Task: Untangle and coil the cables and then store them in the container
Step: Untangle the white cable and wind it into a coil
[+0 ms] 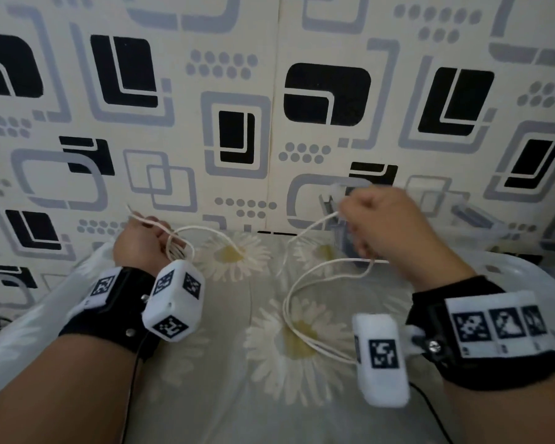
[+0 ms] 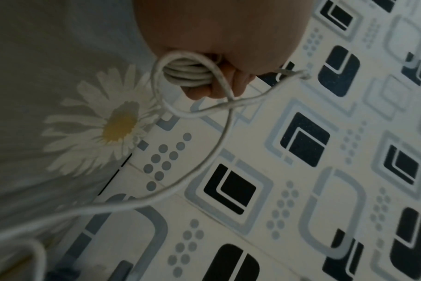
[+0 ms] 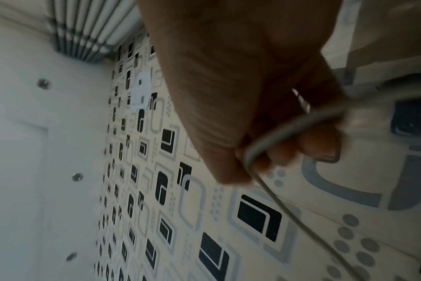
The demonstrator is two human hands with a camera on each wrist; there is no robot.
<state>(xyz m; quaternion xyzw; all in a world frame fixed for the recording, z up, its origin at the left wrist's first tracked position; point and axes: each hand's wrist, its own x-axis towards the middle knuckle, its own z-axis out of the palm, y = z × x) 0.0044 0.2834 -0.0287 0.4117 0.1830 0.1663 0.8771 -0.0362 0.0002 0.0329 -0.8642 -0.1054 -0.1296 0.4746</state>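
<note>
Here, white cable strung between both hands, left and right fists each gripping it.

Place: a room in a home, most likely a bedroom.
Surface: a soft grey cloth printed with white daisies, spread like a bedsheet.
Wall: cream wallpaper with black and grey rounded squares, reaching right down to the cloth.
Corner: pale panels with round studs, ribbed trim above.
</note>
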